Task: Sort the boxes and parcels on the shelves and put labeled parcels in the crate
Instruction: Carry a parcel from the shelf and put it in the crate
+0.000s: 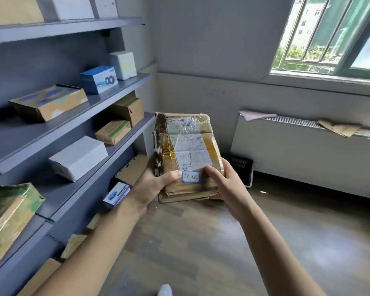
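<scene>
A small parcel storeroom; grey shelves [107, 99] hold cardboard boxes [49, 102] and white cartons [78, 157]; a black crate [242, 167] stands on the floor [222, 242] by a radiator [308, 154] under a window [329, 33].

Nothing reads cleanly. The parcel [213, 144] carries a white shipping label [190, 150] under tape, its print too blurred; near its lower edge sits a blue-bordered sticker [190, 176] with handwritten characters, perhaps two. Toward the right end of the shelf [124, 86], a blue box [99, 80] shows a looped figure-eight mark.
</scene>
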`<state>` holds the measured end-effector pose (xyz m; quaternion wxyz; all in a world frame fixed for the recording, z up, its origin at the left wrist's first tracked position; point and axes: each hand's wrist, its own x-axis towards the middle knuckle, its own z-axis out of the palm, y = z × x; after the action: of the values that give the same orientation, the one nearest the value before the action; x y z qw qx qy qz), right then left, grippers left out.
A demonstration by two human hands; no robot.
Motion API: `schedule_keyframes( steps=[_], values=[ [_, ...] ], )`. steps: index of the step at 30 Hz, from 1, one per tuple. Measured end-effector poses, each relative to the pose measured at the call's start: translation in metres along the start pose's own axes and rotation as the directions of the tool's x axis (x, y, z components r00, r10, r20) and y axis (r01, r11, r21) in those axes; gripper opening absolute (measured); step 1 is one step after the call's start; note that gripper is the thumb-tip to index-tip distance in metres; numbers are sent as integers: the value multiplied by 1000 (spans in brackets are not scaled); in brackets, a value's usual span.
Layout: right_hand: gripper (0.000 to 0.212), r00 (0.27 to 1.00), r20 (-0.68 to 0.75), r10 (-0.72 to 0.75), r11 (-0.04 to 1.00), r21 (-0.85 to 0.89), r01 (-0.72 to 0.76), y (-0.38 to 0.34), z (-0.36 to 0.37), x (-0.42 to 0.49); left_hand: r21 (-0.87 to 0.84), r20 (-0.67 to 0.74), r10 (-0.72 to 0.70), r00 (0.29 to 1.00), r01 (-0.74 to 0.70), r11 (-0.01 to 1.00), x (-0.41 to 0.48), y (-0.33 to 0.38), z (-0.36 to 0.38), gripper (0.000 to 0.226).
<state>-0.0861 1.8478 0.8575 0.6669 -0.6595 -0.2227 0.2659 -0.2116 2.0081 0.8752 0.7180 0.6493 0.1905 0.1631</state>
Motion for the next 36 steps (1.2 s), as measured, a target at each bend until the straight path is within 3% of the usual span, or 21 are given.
schedule_keyframes(
  steps=[3, 10, 14, 17, 21, 23, 27, 30, 36],
  values=[
    [37, 998, -59, 7, 1000, 9, -7, 7, -31, 35, -5, 27, 3, 1000, -3, 1000, 52, -9, 25, 42],
    [48, 986, -161, 39, 999, -23, -44, 10, -91, 157, -81, 135, -43, 990, 54, 995, 208, -26, 53, 84],
    [38, 973, -221, 63, 996, -50, -75, 2, -124, 232, -93, 194, -67, 979, 87, 992, 300, -19, 72, 70],
    [59, 960, -271, 75, 994, -54, -93, 0, -149, 279, -97, 234, -87, 968, 112, 989, 359, -19, 89, 65],
    [64, 946, -304, 116, 990, -37, -133, 11, -188, 325, -76, 251, -127, 960, 150, 986, 418, -30, 118, 74],
    [63, 944, -301, 135, 988, -37, -153, 15, -210, 348, -74, 240, -151, 959, 173, 982, 445, -37, 134, 75],
    [37, 947, -279, 162, 982, -48, -182, 23, -262, 401, -63, 197, -198, 960, 214, 975, 502, -49, 171, 66],
    [30, 955, -244, 168, 978, -78, -192, 24, -305, 446, -63, 133, -225, 965, 235, 970, 543, -59, 202, 64],
    [26, 971, -110, 214, 966, -121, -227, 27, -376, 532, -123, -18, -267, 964, 263, 957, 608, -80, 257, 89]
  ],
)
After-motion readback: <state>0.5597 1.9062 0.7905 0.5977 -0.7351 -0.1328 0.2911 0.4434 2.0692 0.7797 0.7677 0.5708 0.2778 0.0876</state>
